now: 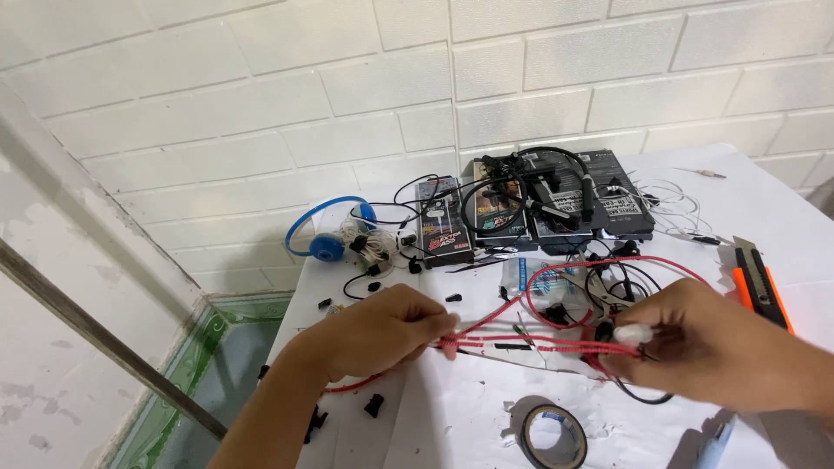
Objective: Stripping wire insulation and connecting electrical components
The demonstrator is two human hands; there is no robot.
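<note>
White table [782, 174] pushed up against a white brick wall [261, 113], green floor tile down at the left. Both hands pinch a thin red braided cable [530, 346], pulled taut above the tabletop: left hand [382, 330] closed on one end, right hand [695, 347] clamped on the other. Behind them sit flat black boxes [539, 208] tangled in black wires, blue headphones [330, 230], and a tape roll [549, 434] up front.

Free: bare table [452, 417] between the hands and its near edge, left of the tape roll [549, 434]. Obstacles: red cable [530, 346] stretched between left hand [382, 328] and right hand [695, 347]; loose black parts [375, 403] near left; boxes [530, 213] and wire tangle behind; headphones [330, 234] far left; knife [757, 282] right.
</note>
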